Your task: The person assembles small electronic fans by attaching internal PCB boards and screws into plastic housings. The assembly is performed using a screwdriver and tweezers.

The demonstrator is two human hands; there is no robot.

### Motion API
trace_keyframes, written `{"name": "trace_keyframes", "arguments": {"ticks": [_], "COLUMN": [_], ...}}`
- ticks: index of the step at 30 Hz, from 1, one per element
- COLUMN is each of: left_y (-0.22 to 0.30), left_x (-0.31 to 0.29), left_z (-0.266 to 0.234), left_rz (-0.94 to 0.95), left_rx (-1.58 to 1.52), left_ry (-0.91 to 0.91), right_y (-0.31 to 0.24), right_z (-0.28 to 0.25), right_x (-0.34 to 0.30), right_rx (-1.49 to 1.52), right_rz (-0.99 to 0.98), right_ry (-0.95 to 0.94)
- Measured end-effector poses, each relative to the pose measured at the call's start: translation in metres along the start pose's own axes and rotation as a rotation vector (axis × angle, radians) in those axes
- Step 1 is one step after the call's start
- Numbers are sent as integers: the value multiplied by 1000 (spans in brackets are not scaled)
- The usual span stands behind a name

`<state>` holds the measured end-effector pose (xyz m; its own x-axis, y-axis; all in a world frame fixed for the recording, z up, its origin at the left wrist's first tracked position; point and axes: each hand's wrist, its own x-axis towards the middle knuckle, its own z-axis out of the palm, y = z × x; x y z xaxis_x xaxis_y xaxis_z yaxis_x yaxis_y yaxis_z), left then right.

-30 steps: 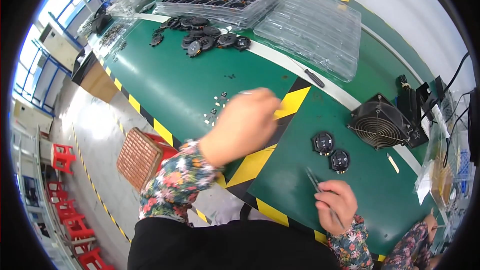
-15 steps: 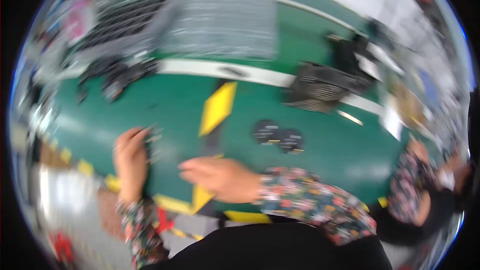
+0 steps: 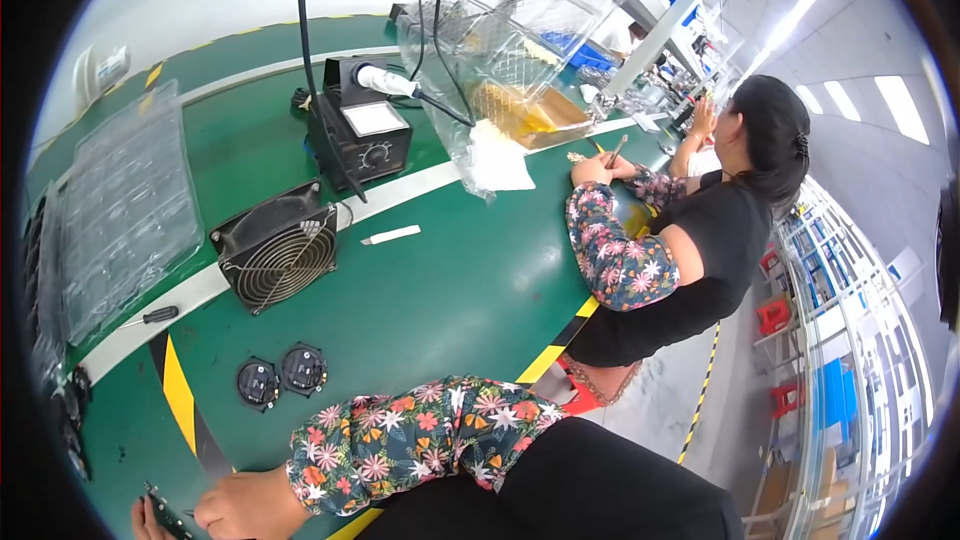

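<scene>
At the lower left edge, my left hand (image 3: 148, 522) pinches a small dark circuit board (image 3: 165, 515), partly cut off by the picture's rim. My right hand (image 3: 245, 506), in a floral sleeve, is beside the board with its fingers curled together. Whatever those fingers hold, if anything, is hidden. Two round black parts (image 3: 281, 375) with small light marks lie side by side on the green bench (image 3: 450, 280), beyond my right forearm.
A square black fan (image 3: 285, 250) with a wire grille stands behind the round parts. Farther back is a black box with a dial (image 3: 372, 145). A screwdriver (image 3: 150, 317) and clear plastic trays (image 3: 130, 220) are at left. To the right sits a co-worker (image 3: 690, 240).
The view has swung to the right, bringing the co-worker and the aisle into sight. My hands now appear at the lower left, closer together. The round parts still lie together.
</scene>
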<state>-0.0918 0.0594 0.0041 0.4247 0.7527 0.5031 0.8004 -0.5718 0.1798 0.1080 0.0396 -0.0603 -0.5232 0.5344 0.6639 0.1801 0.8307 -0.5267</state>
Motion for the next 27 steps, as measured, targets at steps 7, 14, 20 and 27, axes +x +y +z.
{"name": "trace_keyframes", "arguments": {"ticks": [7, 14, 20, 27], "left_y": [2, 7, 9, -26], "left_x": [4, 7, 6, -24], "left_z": [-6, -5, -3, 13], "left_rz": [-16, -2, 2, -291], "left_rx": [-14, 24, 28, -99], "left_ry": [-35, -42, -46, -109], "right_y": [-1, -1, -2, -17], "right_z": [3, 0, -10, -27], "right_x": [4, 3, 0, 10], "right_rx": [2, 1, 25, 38], "right_rz": [-10, -38, -29, 66], "right_ry": [14, 54, 8, -121]}}
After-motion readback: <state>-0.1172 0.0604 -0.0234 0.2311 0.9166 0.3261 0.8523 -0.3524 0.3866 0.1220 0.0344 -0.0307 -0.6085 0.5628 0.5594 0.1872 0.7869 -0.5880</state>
